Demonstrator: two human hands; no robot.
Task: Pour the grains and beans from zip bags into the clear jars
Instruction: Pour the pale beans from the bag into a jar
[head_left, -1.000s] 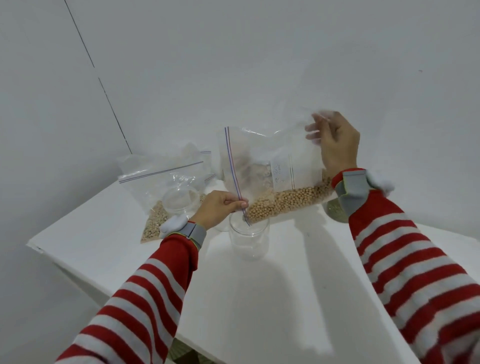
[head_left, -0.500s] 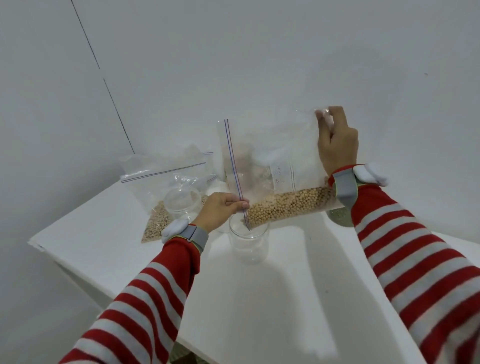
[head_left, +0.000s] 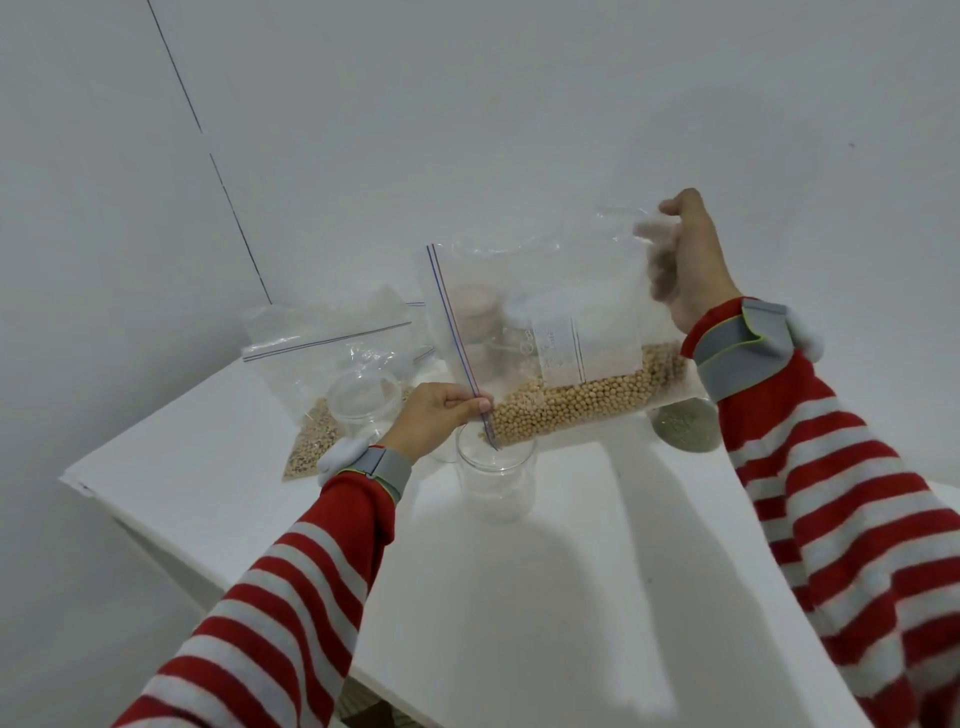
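White table carries a clear jar; a grain bag; a green-filled jar.

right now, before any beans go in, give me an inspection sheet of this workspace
surface: white table, one corner pointing left
job's things: zip bag of beans held tilted, its low corner over the clear jar, which looks empty; second bag of grains at back left with an empty jar in front of it; jar of green grains at right, partly hidden by the sleeve
clutter: nothing seen
hands: left hand pinches the bag's zip edge at the low corner; right hand grips the raised far corner
cables: nothing seen
surroundings: white walls with a thin dark seam
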